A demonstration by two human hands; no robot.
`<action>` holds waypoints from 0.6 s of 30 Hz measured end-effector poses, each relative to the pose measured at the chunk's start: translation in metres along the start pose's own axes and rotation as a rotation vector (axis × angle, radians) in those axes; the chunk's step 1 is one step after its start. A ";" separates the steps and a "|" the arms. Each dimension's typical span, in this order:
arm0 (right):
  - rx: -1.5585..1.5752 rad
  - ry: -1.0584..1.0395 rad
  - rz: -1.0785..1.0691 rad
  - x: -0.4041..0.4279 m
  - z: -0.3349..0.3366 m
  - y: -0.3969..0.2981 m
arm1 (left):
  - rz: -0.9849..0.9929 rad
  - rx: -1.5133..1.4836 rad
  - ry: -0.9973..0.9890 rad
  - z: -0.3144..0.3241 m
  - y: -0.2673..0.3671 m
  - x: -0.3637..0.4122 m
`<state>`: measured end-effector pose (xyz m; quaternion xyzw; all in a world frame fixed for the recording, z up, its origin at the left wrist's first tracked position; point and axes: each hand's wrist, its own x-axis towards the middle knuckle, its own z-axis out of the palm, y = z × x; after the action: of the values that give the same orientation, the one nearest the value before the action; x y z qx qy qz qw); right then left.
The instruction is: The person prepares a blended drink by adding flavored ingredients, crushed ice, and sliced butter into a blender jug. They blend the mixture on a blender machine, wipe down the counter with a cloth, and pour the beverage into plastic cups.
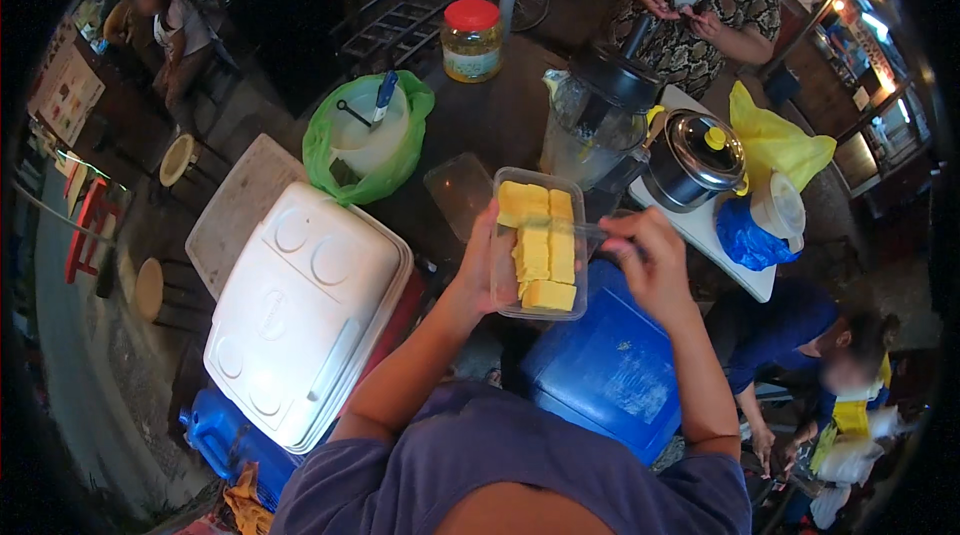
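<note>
My left hand [477, 265] holds a clear plastic container [538, 313] by its left side. Inside lie several yellow blocks [534, 250], some cut into slices. My right hand [651, 253] grips a thin utensil [574, 229], which reaches over the container's right rim onto the blocks; its exact kind is blurred. Just behind the container, a clear plastic lid [459, 193] lies on the dark table [480, 122]. A blender jug with a black lid [600, 114] stands beyond my right hand.
At the left are a white cooler lid [307, 310] and a green bag around a white tub [367, 137] with a blue-handled knife. A red-lidded jar [472, 43] stands behind. To the right are a steel pot [694, 160] and blue cooler [615, 355]. People are across and lower right.
</note>
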<state>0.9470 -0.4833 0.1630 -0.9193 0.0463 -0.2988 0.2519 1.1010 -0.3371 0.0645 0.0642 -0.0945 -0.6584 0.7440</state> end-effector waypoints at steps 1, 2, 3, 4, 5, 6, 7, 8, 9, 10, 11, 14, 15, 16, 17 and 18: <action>0.047 0.083 0.062 0.004 -0.003 0.005 | -0.024 -0.035 -0.046 -0.002 0.002 0.000; 0.087 0.178 0.123 0.011 -0.006 0.012 | -0.017 -0.045 -0.012 -0.004 0.003 -0.002; 0.015 0.239 0.179 0.016 -0.013 0.026 | -0.026 -0.045 -0.021 -0.003 0.003 -0.001; -0.021 0.284 0.243 0.024 -0.018 0.038 | -0.027 -0.072 0.003 0.000 0.003 -0.001; -0.057 0.329 0.306 0.029 -0.021 0.049 | -0.028 -0.098 0.028 0.002 0.003 -0.001; -0.061 0.333 0.304 0.031 -0.021 0.062 | -0.024 -0.140 0.023 -0.002 0.002 -0.002; -0.303 0.246 0.316 0.032 -0.019 0.074 | -0.025 -0.139 0.022 -0.001 0.003 -0.006; -0.544 0.156 0.324 0.031 -0.018 0.081 | -0.021 -0.109 0.019 0.000 0.005 -0.010; -0.542 0.154 0.318 0.033 -0.016 0.080 | -0.009 -0.078 0.017 0.001 0.008 -0.014; -0.514 0.160 0.346 0.034 -0.016 0.077 | -0.003 -0.078 0.016 0.001 0.011 -0.020; -0.485 0.164 0.373 0.035 -0.015 0.074 | 0.035 -0.087 0.043 0.001 0.013 -0.027; -0.484 0.077 0.415 0.040 -0.019 0.056 | 0.099 -0.070 0.113 -0.005 0.025 -0.054; -0.541 -0.010 0.459 0.043 -0.024 0.049 | 0.110 -0.041 0.146 -0.007 0.030 -0.062; -0.587 -0.036 0.456 0.051 -0.025 0.043 | 0.107 0.038 0.161 -0.018 0.037 -0.073; -0.580 -0.022 0.428 0.060 -0.023 0.033 | 0.146 0.041 0.180 -0.026 0.041 -0.082; -0.642 -0.098 0.468 0.065 -0.025 0.032 | 0.141 0.055 0.174 -0.028 0.042 -0.088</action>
<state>0.9879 -0.5370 0.1990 -0.9291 0.3333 -0.1596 0.0150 1.1383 -0.2452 0.0416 0.1349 -0.0518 -0.5936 0.7917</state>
